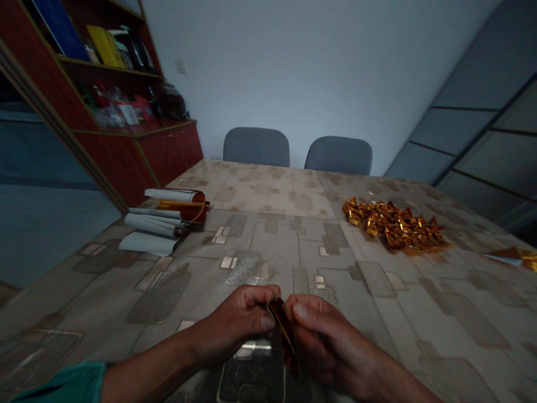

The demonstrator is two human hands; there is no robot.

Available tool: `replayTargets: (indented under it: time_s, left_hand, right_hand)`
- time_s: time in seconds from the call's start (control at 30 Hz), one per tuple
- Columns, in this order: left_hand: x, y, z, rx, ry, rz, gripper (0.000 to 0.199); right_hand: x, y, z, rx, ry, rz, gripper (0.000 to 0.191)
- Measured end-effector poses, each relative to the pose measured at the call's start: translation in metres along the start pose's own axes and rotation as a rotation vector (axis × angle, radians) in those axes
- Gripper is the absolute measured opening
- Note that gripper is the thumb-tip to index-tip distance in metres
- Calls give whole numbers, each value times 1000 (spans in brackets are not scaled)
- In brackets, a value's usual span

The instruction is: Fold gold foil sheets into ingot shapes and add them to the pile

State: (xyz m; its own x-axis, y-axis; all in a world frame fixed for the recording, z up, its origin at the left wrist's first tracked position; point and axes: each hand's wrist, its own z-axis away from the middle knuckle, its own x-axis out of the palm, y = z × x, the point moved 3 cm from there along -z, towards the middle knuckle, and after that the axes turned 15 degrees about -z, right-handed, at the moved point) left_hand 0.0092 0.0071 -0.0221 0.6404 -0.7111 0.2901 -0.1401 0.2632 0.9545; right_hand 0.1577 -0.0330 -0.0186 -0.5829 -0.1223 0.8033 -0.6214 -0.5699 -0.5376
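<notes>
My left hand (237, 322) and my right hand (329, 341) meet above the near edge of the table. Both pinch a small folded piece of dark red and gold foil paper (284, 330), which stands on edge between the thumbs and fingers. Farther off to the right lies a heap of folded gold foil ingots (392, 226). To the left are a red-and-gold paper roll (193, 205) and several white paper rolls and sheets (151, 229). A loose gold foil sheet (512, 257) lies at the right edge of the view, and neither hand touches any of these.
The table has a beige patterned cover (268, 246) with grey rectangles. Two grey chairs (297, 150) stand beyond its far edge. A red wooden cabinet (138, 112) with shelves of bottles and packets stands at the left, and a grey panelled partition (474, 134) at the right.
</notes>
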Motion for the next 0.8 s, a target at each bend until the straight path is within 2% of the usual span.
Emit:
replayTargets:
  time_s: [0.13, 0.3, 0.43, 0.6, 0.73, 0.8]
  left_hand:
    - [2, -1, -2, 5, -4, -3, 42]
    - [1, 2, -3, -25, 19, 29, 36]
    - [-2, 5, -3, -35, 27, 1, 33]
    - [0, -2, -2, -87, -16, 3, 33]
    - [2, -6, -1, -135, -25, 83, 41]
    - [3, -5, -1, -145, -36, 97, 40]
  right_hand:
    - [-4, 2, -2, 9, 37, -18, 35]
    - [-8, 3, -4, -19, 15, -29, 35]
    - [-9, 2, -4, -40, -27, -38, 38]
    - [-8, 1, -6, 27, -83, -58, 40]
    - [-9, 0, -8, 39, -114, -105, 36]
    - [-10, 2, -9, 52, -144, -106, 44]
